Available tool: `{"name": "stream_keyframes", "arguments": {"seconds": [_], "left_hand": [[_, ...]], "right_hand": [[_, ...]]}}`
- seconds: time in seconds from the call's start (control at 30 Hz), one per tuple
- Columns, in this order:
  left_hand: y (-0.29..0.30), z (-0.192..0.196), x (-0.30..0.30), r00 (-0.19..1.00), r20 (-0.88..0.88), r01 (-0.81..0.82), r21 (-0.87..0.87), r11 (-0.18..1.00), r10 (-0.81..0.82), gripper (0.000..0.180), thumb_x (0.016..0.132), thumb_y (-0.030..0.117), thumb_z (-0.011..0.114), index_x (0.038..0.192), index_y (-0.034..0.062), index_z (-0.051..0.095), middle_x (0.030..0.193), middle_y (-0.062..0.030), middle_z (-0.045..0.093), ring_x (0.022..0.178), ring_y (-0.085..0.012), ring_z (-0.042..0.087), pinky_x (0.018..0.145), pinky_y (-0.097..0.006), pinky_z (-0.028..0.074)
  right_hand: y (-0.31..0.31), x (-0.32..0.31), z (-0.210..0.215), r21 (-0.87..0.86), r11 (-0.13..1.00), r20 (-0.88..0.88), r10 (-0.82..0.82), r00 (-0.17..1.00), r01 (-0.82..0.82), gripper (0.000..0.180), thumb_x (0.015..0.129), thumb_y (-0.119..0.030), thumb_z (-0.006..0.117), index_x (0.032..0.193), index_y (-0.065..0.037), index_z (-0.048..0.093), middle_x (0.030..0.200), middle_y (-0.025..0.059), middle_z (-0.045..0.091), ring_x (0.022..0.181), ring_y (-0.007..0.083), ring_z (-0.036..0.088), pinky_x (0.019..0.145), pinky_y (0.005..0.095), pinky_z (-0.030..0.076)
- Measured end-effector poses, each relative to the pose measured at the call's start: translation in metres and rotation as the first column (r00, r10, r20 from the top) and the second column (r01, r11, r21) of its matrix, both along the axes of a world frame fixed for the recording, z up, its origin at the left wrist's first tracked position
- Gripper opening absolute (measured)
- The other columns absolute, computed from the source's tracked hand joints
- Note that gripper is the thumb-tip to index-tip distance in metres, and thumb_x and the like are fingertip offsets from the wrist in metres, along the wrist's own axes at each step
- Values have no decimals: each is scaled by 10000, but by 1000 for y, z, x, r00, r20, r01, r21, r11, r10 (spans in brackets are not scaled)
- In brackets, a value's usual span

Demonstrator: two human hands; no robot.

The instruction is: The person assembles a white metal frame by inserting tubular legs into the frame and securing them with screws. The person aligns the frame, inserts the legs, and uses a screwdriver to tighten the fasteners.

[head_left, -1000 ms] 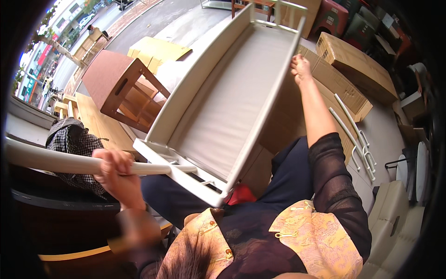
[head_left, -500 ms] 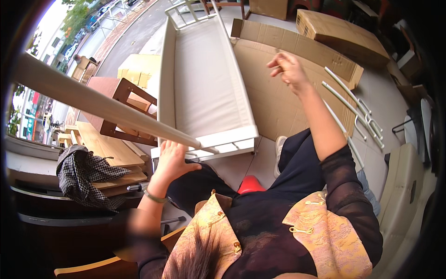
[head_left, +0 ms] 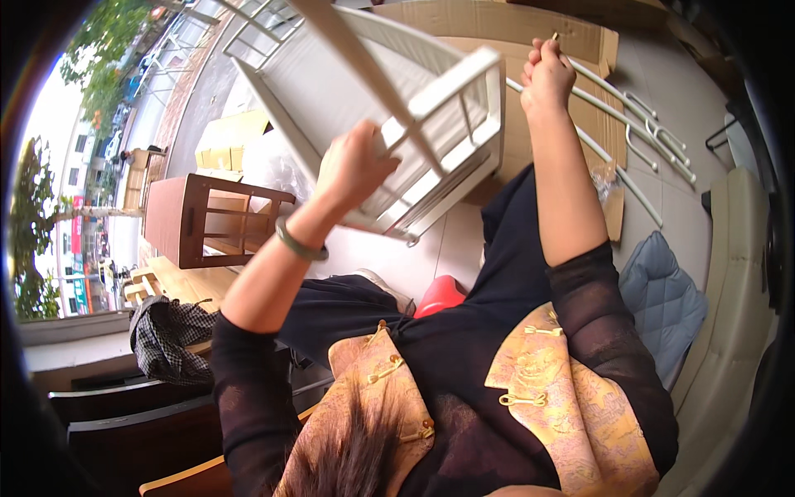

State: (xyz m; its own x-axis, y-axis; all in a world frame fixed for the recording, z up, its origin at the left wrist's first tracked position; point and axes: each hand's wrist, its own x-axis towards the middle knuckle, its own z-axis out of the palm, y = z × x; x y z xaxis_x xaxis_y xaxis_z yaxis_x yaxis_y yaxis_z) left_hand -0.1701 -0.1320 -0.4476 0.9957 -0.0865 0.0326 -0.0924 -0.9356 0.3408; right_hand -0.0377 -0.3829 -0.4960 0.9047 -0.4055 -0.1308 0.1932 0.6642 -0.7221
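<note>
Our left hand [head_left: 352, 170] is clamped on the end rail of the white slatted frame [head_left: 389, 108], fingers wrapped over the bar near its lower corner. The frame sits tilted up off the floor, its long side running away toward the top of the view, with a white pole [head_left: 364, 74] crossing diagonally in front of it. Our right hand [head_left: 545, 76] is raised and pinched closed around a small thin part [head_left: 555, 37] (too small to tell what it is), held above the flat cardboard sheet [head_left: 530, 25]. Several white metal rods [head_left: 638, 132] lie on the floor just right of that hand. Red stool [head_left: 439, 294] is under us, a blue quilted cushion [head_left: 662, 302] to the right. Brown wooden rack [head_left: 211, 219] stands left of the frame, checked cloth [head_left: 170, 335] near it.
</note>
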Motion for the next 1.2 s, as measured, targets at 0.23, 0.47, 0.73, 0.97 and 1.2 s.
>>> {"name": "stream_keyframes", "arguments": {"seconds": [0.23, 0.47, 0.73, 0.97, 1.2], "left_hand": [[-132, -26, 94, 984, -132, 76, -284, 956, -117, 440, 708, 268, 727, 984, -50, 601, 793, -131, 622, 721, -215, 593, 662, -348, 474], [-148, -58, 131, 979, 67, 200, -140, 970, -192, 679, 688, 342, 742, 1206, 14, 450, 959, -197, 639, 957, -336, 623, 808, -385, 498], [-197, -28, 178, 952, 252, 283, -941, 187, -173, 159, 820, 103, 703, 889, 5, 599, 766, -55, 611, 661, -134, 580, 655, -280, 478], [-206, -31, 159, 934, 350, 356, -930, 96, -70, 371, 871, 45, 622, 593, 141, 396, 502, 38, 375, 452, -60, 321, 465, -248, 304], [-200, -31, 156, 934, 311, 346, -908, 235, -175, 373, 951, 186, 500, 612, 144, 351, 482, 44, 293, 430, -76, 289, 452, -254, 278]], "right_hand": [[-47, -11, -3, -36, 998, -17, -50, 999, 49, 149, 939, -142, 527, 972, -22, 609, 810, 69, 625, 476, 56, 357, 410, 204, 254], [-87, -31, 5, -93, 996, 143, 22, 990, -9, 151, 919, -159, 556, 935, -22, 620, 770, 69, 630, 468, 41, 356, 410, 190, 247], [-133, -73, -86, -613, 731, -277, 158, 948, -300, 151, 889, -212, 598, 926, -78, 656, 737, -29, 565, 591, 40, 425, 513, 206, 321], [-80, -59, -239, -592, 645, -400, 285, 871, -483, 171, 856, -130, 594, 881, 26, 660, 699, 62, 635, 650, 122, 574, 610, 276, 445], [-33, -29, -278, -303, 795, -323, 433, 842, -525, 175, 833, -3, 559, 975, 23, 658, 839, 95, 679, 793, 149, 626, 749, 270, 482]]}}
